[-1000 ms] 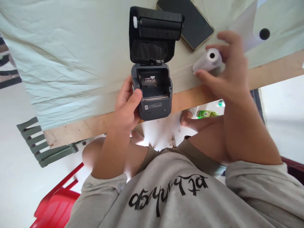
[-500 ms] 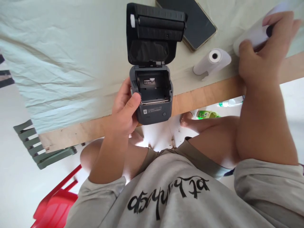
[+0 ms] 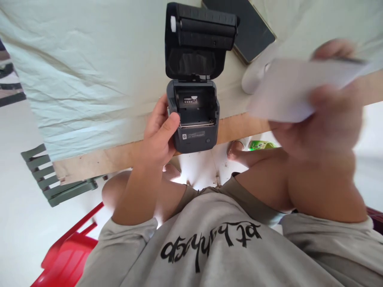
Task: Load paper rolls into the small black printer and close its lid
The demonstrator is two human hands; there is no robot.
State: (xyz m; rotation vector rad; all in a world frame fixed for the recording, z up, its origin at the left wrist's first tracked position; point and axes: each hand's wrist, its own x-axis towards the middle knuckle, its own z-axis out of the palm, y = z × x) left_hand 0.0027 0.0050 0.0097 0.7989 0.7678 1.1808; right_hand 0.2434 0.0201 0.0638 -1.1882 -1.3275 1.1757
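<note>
The paper roll point(image 3: 302, 89), blurred at the right of the frame and clasped in the right hand point(image 3: 326, 119), is best lowered squarely into the open printer point(image 3: 194, 115), held steady at centre by the closed left hand point(image 3: 158, 137).

Likely a plain home or small workroom, not a fitted lab. Bare plywood table point(image 3: 98, 161) draped with pale green cloth point(image 3: 89, 71). Below the table: white tiled floor point(image 3: 200, 167), red plastic chair point(image 3: 68, 251), green slatted chair point(image 3: 56, 183), drink bottle point(image 3: 259, 144).
</note>
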